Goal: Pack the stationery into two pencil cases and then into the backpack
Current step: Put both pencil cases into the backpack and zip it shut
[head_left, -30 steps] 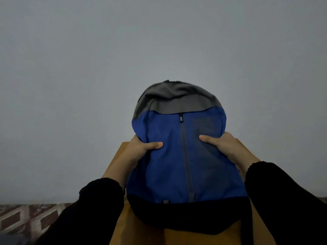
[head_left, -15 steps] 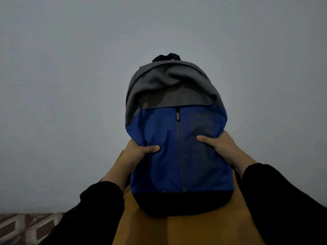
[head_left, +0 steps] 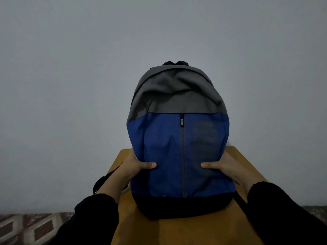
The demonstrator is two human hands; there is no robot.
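Observation:
A backpack with a grey top, blue front and black base stands upright on the small wooden table, its front zip facing me and closed. My left hand grips its left side, thumb across the blue fabric. My right hand grips the right side the same way. A black carry loop shows at the top, and a dark strap hangs off the left. No pencil cases or stationery are in view.
A plain grey wall rises just behind the table. A patterned red and white floor shows at the lower left. The table top is narrow, with edges close on both sides of the backpack.
The backpack has been tipped up from leaning toward me to standing taller and upright. Both hands slid lower on its sides and keep their grip.

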